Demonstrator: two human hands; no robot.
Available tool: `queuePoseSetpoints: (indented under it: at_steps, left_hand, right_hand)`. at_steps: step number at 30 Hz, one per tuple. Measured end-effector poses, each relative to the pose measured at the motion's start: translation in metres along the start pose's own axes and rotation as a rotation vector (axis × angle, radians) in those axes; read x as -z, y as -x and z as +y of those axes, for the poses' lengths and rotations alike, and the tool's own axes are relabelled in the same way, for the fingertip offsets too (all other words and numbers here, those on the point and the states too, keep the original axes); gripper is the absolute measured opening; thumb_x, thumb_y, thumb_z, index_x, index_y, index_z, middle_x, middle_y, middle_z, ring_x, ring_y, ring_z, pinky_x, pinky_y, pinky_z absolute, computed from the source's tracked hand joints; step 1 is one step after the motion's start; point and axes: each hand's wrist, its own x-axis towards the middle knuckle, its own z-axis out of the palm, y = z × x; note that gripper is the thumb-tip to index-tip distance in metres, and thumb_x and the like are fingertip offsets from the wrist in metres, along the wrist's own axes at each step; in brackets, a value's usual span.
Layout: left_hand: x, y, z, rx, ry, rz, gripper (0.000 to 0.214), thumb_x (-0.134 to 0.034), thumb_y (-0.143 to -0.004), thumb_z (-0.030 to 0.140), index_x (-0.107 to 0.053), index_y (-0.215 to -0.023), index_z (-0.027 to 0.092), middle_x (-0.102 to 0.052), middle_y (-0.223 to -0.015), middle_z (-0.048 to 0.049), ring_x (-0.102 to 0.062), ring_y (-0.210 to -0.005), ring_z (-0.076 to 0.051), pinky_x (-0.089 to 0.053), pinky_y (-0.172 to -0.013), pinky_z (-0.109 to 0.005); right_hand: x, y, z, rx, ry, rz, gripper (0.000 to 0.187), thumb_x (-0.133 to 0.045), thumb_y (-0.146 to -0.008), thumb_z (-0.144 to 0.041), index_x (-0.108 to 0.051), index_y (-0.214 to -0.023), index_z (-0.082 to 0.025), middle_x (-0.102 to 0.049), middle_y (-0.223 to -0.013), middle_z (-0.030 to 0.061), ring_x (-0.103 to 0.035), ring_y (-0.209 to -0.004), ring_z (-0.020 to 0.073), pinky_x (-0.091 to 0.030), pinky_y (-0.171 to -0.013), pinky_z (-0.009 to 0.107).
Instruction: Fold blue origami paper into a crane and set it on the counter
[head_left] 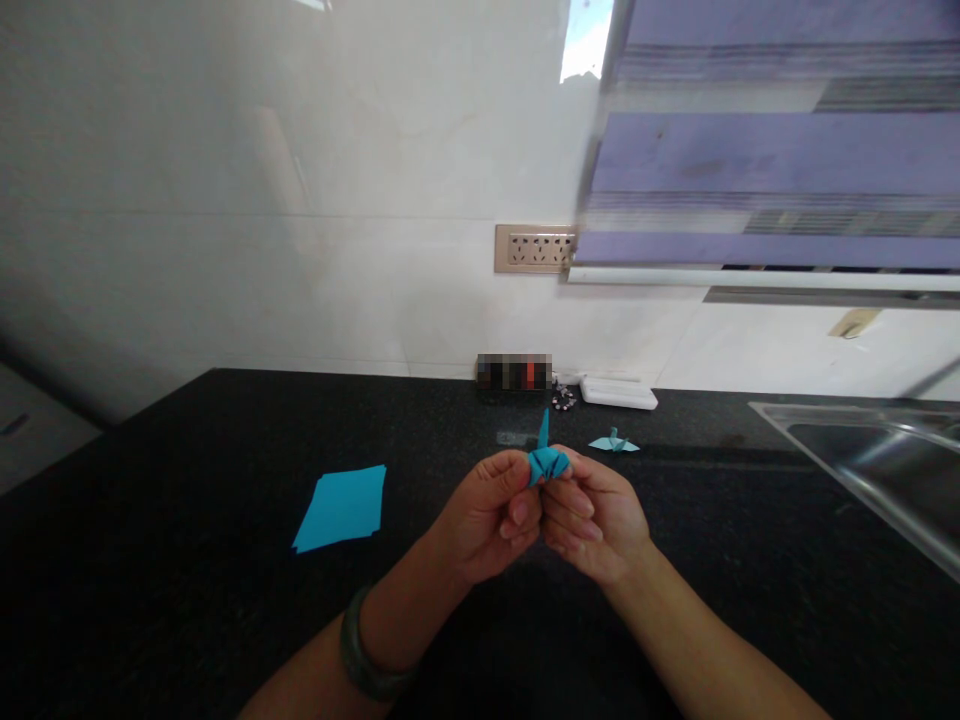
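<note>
A blue origami crane (548, 464) is held up over the dark countertop between both hands, with one narrow point sticking upward. My left hand (501, 508) pinches its left side between thumb and fingers. On the other side, my right hand (598, 515) grips the right edge, its fingers curled underneath. The fingertips cover parts of the folded paper. Behind my right hand, a small pale-blue paper crane (614, 443) rests on the counter with its wings spread. To the left lies a stack of blue paper sheets (343, 508), slightly fanned at the corners.
The black speckled countertop (187, 480) runs to a white tiled wall. Along the wall sit a blurred-out dark object (514, 372), a beaded string (564, 398) and a white case (619, 393). A steel sink (885, 470) is at the right. A purple striped blind (750, 150) hangs above.
</note>
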Motion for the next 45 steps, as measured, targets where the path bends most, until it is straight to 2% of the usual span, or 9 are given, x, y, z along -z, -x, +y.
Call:
queuePoseSetpoints:
  at_steps: [7,13,16,18,21,27,32,38,45]
  left_hand:
    - [0.000,0.000,0.000,0.001,-0.023,0.011,0.022,-0.065,-0.068,0.026,-0.051,-0.060,0.012,-0.043,-0.040,0.0068,-0.029,-0.029,0.000,-0.027,-0.031,-0.011]
    - [0.002,-0.003,0.003,-0.121,-0.271,0.097,0.023,-0.059,-0.074,0.030,-0.055,-0.060,0.012,-0.050,-0.048,0.0024,-0.043,-0.038,-0.003,-0.035,-0.039,-0.015]
    - [0.004,-0.004,0.005,-0.232,-0.474,0.200,0.013,-0.061,-0.072,0.025,-0.064,-0.068,0.012,-0.060,-0.071,-0.0027,-0.055,-0.060,-0.007,-0.045,-0.054,-0.018]
    - [0.005,-0.006,0.005,-0.309,-0.563,0.283,0.011,-0.064,-0.070,0.023,-0.067,-0.072,0.013,-0.060,-0.091,-0.0056,-0.057,-0.076,-0.011,-0.047,-0.061,-0.020]
    - [0.008,-0.009,0.005,-0.386,-0.599,0.394,0.012,-0.066,-0.067,0.024,-0.068,-0.068,0.013,-0.057,-0.103,-0.0068,-0.057,-0.081,-0.013,-0.048,-0.061,-0.021]
    - [0.009,-0.011,0.003,-0.411,-0.518,0.465,0.013,-0.068,-0.065,0.025,-0.066,-0.064,0.012,-0.061,-0.095,-0.0055,-0.059,-0.071,-0.011,-0.048,-0.060,-0.020]
    - [0.005,-0.009,0.003,-0.316,-0.502,0.416,0.015,-0.066,-0.067,0.026,-0.066,-0.070,0.010,-0.064,-0.077,-0.0050,-0.058,-0.069,-0.010,-0.047,-0.062,-0.020]
    - [0.004,-0.009,0.003,-0.284,-0.505,0.455,0.016,-0.067,-0.065,0.025,-0.064,-0.067,0.010,-0.064,-0.066,-0.0034,-0.058,-0.060,-0.009,-0.048,-0.060,-0.021]
    - [0.004,-0.008,0.004,-0.237,-0.613,0.421,0.017,-0.068,-0.064,0.026,-0.064,-0.067,0.009,-0.063,-0.062,-0.0034,-0.057,-0.057,-0.010,-0.047,-0.058,-0.022]
  right_hand:
    - [0.002,0.000,0.000,-0.009,-0.002,0.015,0.021,-0.043,-0.079,-0.024,-0.053,-0.062,-0.017,-0.030,-0.041,-0.0089,-0.018,-0.026,0.0039,-0.032,-0.028,0.014]
    - [0.010,-0.006,-0.007,0.013,0.167,0.179,0.025,-0.054,-0.077,-0.030,-0.046,-0.058,-0.016,-0.033,-0.042,-0.0091,-0.019,-0.031,0.0024,-0.026,-0.030,0.013]
    - [0.017,-0.011,-0.012,0.153,0.422,0.319,0.021,-0.056,-0.078,-0.028,-0.047,-0.063,-0.016,-0.036,-0.045,-0.0086,-0.025,-0.034,0.0028,-0.026,-0.033,0.013]
    - [0.020,-0.012,-0.018,0.332,0.620,0.429,0.016,-0.057,-0.077,-0.029,-0.050,-0.070,-0.016,-0.040,-0.048,-0.0079,-0.030,-0.037,0.0039,-0.029,-0.035,0.015]
    - [0.017,-0.008,-0.026,0.545,0.893,0.520,0.015,-0.058,-0.077,-0.031,-0.052,-0.076,-0.018,-0.045,-0.052,-0.0068,-0.037,-0.041,0.0055,-0.034,-0.039,0.017]
    - [0.002,0.004,-0.026,0.490,1.374,0.467,0.017,-0.061,-0.073,-0.032,-0.056,-0.077,-0.017,-0.049,-0.055,-0.0037,-0.044,-0.048,0.0080,-0.035,-0.043,0.020]
    - [0.006,0.004,-0.018,0.624,1.745,0.439,0.017,-0.059,-0.074,-0.029,-0.055,-0.088,-0.018,-0.054,-0.064,-0.0011,-0.048,-0.051,0.0099,-0.039,-0.048,0.023]
    - [0.009,0.004,-0.020,0.811,1.991,0.342,0.023,-0.050,-0.080,-0.020,-0.053,-0.102,-0.019,-0.059,-0.074,0.0032,-0.054,-0.064,0.0134,-0.044,-0.058,0.026]
    - [0.010,0.004,-0.022,0.816,2.140,0.272,0.022,-0.046,-0.080,-0.014,-0.056,-0.099,-0.014,-0.061,-0.080,0.0083,-0.057,-0.073,0.0172,-0.044,-0.064,0.029]
